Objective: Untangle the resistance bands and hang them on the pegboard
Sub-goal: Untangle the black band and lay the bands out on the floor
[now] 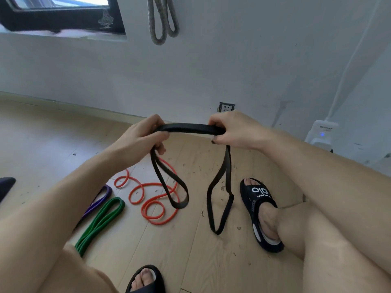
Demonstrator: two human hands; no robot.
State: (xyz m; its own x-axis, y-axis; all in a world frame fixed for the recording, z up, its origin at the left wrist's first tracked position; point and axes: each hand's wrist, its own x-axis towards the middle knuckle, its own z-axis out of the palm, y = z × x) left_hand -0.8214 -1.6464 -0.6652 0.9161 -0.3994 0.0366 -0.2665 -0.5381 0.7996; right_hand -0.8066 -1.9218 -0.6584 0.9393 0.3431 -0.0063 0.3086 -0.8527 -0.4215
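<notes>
Flat black rubber resistance band (188,128) gripped by left hand (140,138) and right hand (233,129), fingers curled round.
Below on wooden floor (42,144): coiled orange band (152,199), folded green band (101,223), purple band (99,199).

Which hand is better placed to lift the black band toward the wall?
Probably the right hand. It grips the black band nearer the wall, and one long loop hangs under it. The left hand holds the other end, above the orange band.

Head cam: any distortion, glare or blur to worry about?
Head view: wide-angle bowing curves the wall-floor edge; window at top left is blown out; light is soft, shadows faint; both hands and the flat black rubber resistance band look sharp.
</notes>
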